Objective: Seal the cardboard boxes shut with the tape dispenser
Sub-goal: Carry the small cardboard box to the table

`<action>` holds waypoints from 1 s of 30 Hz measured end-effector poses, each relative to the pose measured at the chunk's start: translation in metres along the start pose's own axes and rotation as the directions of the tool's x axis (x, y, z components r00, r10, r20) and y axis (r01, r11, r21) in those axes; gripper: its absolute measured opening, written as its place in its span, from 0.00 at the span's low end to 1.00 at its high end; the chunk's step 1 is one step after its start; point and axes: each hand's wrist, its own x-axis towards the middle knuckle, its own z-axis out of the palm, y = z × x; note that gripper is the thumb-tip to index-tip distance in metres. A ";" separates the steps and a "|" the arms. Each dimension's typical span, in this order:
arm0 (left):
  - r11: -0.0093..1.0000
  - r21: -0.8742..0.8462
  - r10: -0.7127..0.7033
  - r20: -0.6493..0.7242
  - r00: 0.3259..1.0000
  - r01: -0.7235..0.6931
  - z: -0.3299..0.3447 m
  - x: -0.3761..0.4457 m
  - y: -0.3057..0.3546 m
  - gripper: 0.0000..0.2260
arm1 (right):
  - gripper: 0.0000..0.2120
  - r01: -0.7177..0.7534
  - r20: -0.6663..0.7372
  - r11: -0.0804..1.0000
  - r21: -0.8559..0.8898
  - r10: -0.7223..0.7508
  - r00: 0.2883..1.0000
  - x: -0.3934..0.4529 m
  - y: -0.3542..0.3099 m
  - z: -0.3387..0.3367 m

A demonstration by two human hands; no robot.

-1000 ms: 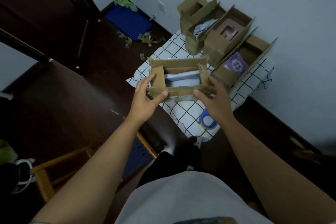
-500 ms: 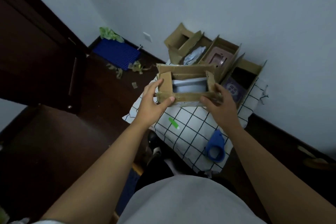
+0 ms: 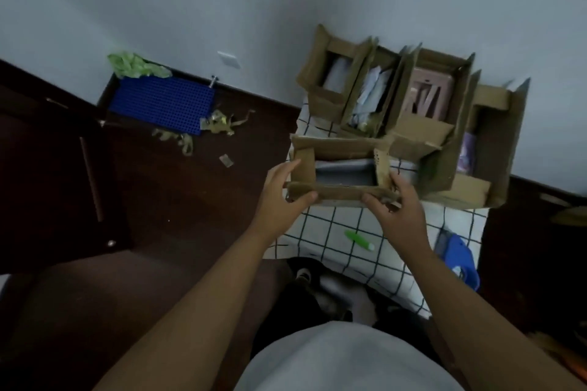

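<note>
A: What was on the floor at the far left?

B: A blue mat (image 3: 158,104) lay by the wall, with a green bag (image 3: 135,65) at its corner.

A: And the hands?

B: The left hand (image 3: 279,200) pinched the left end of a small open box (image 3: 341,173), thumb on the near flap. The right hand (image 3: 398,216) gripped its right end. Something grey lay inside.

A: What about the other boxes?

B: Four open boxes stood behind, by the wall. The first box (image 3: 330,79) held something pale. The second box (image 3: 370,101) held white packets. The third box (image 3: 428,98) held a pink thing. The last box (image 3: 498,143) held something purple.

A: Where was the tape dispenser (image 3: 457,259)?

B: It was blue, on the checked cloth (image 3: 324,228), right of a green pen (image 3: 359,240).
</note>
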 end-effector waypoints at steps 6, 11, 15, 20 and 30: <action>0.998 0.065 0.019 0.070 0.997 -0.023 -0.019 0.028 0.008 0.29 | 0.34 -0.013 -0.075 1.000 0.029 0.015 0.997 0.007 -0.010 0.016; 0.986 0.167 -0.004 0.017 1.000 0.001 -0.044 0.035 0.015 0.30 | 0.34 0.022 -0.002 0.992 0.126 -0.022 1.000 0.022 -0.020 0.038; 0.972 0.233 -0.007 0.022 1.000 0.002 -0.061 0.043 0.019 0.31 | 0.35 0.059 0.041 0.985 0.160 -0.067 0.997 0.033 -0.025 0.053; 0.968 0.248 0.012 0.136 0.991 -0.046 -0.067 0.069 0.012 0.31 | 0.34 0.008 -0.029 0.990 0.138 -0.004 1.000 0.034 -0.023 0.062; 0.980 0.173 0.013 0.446 0.895 -0.101 -0.092 0.131 -0.045 0.28 | 0.32 -0.209 -0.231 0.963 0.173 0.246 0.942 0.016 -0.020 0.131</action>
